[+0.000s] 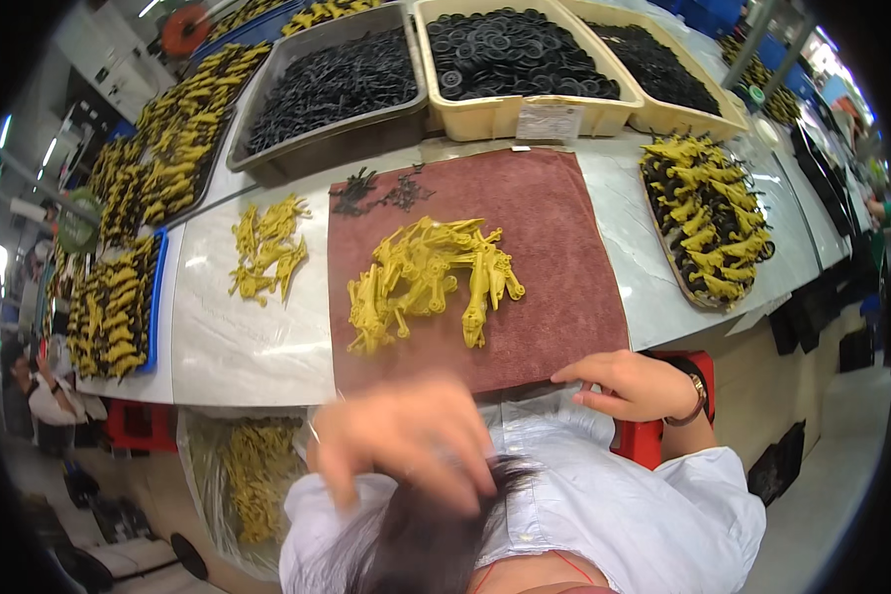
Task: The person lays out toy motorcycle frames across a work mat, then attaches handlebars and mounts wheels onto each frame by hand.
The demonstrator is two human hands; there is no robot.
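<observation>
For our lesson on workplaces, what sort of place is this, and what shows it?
Probably a factory assembly workshop: large bins hold many small black parts, yellow parts lie heaped on a cloth, and trays hold many yellow-and-black pieces.

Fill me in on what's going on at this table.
The left hand, blurred, is raised over the dark hair in this view; whether it holds anything is unclear. The right hand, with nothing visible in it, is at the near edge of a reddish cloth. Yellow plastic parts lie piled on the cloth, untouched, with small black parts beyond. Yellow-and-black assemblies sit to the right.
</observation>
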